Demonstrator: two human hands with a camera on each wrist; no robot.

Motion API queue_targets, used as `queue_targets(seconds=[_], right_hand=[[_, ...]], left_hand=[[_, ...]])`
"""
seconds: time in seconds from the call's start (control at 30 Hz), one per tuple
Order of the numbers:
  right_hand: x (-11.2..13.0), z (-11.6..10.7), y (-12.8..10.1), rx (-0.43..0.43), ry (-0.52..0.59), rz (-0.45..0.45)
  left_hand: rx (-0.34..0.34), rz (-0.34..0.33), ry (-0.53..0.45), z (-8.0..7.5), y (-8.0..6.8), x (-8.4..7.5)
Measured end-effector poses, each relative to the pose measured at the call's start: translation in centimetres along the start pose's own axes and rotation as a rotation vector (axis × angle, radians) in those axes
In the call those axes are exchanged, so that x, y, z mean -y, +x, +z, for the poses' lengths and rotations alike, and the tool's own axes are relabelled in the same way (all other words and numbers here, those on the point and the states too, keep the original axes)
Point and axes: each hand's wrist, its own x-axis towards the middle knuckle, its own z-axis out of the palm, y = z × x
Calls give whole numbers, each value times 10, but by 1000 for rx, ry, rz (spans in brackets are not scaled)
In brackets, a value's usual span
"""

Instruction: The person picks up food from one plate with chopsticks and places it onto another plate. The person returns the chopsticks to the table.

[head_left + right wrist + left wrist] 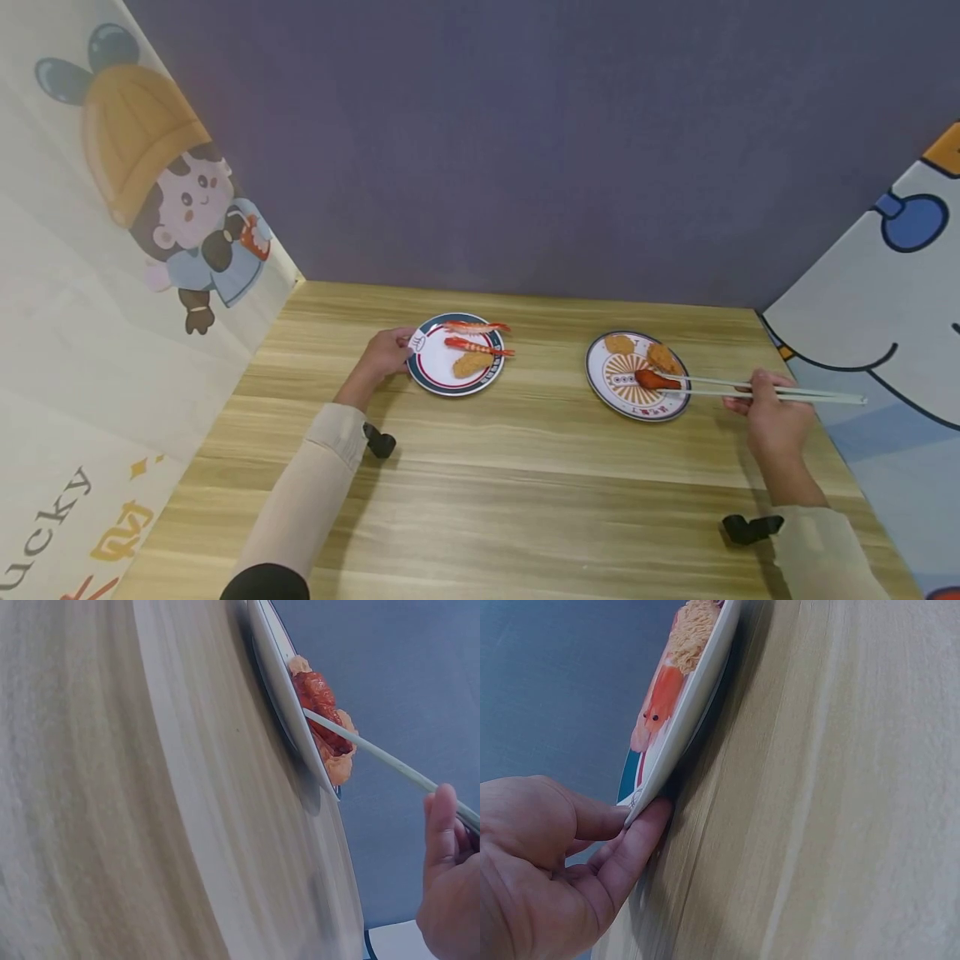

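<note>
My left hand [386,354] pinches the left rim of a white plate with a dark blue edge [433,379]; in the left wrist view the fingers [630,851] grip that rim [686,712]. Two red shrimp [476,327] and a breaded piece [472,363] lie on it. My right hand [772,412] holds pale chopsticks [750,387], whose tips close on a red sausage-like piece [654,380] on the patterned right plate [611,400]. Two breaded pieces [619,342] share that plate. The right wrist view shows the chopsticks [375,754] reaching the red piece [319,697].
The wooden table [525,492] is boxed in by a purple back wall [525,142], a cartoon panel on the left [112,275] and another on the right [885,317]. Black wrist straps [378,442] show on both sleeves.
</note>
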Motion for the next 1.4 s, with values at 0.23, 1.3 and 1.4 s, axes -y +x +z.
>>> queue_targets(seconds=[0.23,1.3,1.4], right_hand=[[1,2,1,-28,82,26],[5,59,-20,40,55,142],[1,64,-22,53,77,137]], left_hand=[[9,8,-30,0,0,1],[6,14,-27,0,-1,-1],[5,15,-25,0,-2,-1]])
